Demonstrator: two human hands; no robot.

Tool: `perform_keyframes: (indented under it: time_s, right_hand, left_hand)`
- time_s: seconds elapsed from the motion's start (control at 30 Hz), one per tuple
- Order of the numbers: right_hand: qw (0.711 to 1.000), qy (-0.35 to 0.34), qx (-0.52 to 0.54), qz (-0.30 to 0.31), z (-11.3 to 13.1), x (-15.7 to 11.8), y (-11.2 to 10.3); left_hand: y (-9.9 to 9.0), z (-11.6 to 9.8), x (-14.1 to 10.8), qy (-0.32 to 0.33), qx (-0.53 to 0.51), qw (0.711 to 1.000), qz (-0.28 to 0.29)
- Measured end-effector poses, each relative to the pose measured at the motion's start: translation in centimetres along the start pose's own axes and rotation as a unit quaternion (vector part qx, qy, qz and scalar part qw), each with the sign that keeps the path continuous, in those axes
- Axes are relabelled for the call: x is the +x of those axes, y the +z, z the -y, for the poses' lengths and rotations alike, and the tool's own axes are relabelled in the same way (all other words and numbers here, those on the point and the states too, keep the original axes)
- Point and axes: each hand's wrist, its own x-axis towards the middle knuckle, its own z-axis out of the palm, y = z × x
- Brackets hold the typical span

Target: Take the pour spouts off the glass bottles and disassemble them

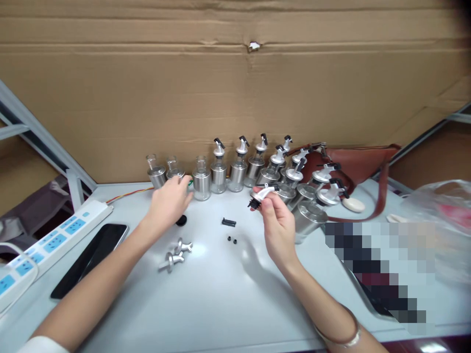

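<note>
My right hand (277, 223) pinches a silver pourer spout (260, 196) with a black stopper end, held above the table. Reaching toward the back row, my left hand (172, 196) has its fingers apart, beside an uncapped glass-and-metal bottle (201, 179). It partly covers another open bottle (174, 169); whether it touches either one is hard to tell. Two loose silver spouts (174, 255) lie on the table below the left hand, near a round black cap (181, 220). Between the hands are small black strips (228, 222) and two tiny black plugs (232, 240).
Several bottles with fitted spouts (239, 171) curve along the back and right. A brown leather bag (360, 166) sits behind them. At left are a power strip (55, 242) and a phone (90, 260). A clear plastic bag (441, 220) lies right, before a cardboard wall (165, 98).
</note>
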Motion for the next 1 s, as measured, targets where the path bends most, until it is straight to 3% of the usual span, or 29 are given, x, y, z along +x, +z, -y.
perform_keyframes:
  time_s: [0.1,0.2,0.37,0.67,1.0]
  right_hand:
    - [1.000,-0.002,0.009,0.011,0.1,-0.1,0.2]
    - [1.000,0.000,0.004,0.015,0.1,-0.1,0.2]
    - [1.000,0.003,0.011,0.015,0.0,-0.1,0.1]
    - [0.999,0.015,0.039,0.012,-0.1,0.0,0.1]
    - [0.999,0.020,0.034,0.018,0.2,0.1,0.3]
  left_hand:
    - [-0.9,2.3,0.2,0.012,0.045,0.996,0.078]
    - [-0.5,3.9,1.1,0.044,0.066,0.985,0.151]
    - [0.5,3.9,1.7,0.092,0.054,0.972,0.211]
    - [1.7,2.8,3.1,0.149,-0.002,0.967,0.206]
    - [2.5,4.7,4.1,0.144,-0.057,0.969,0.190]
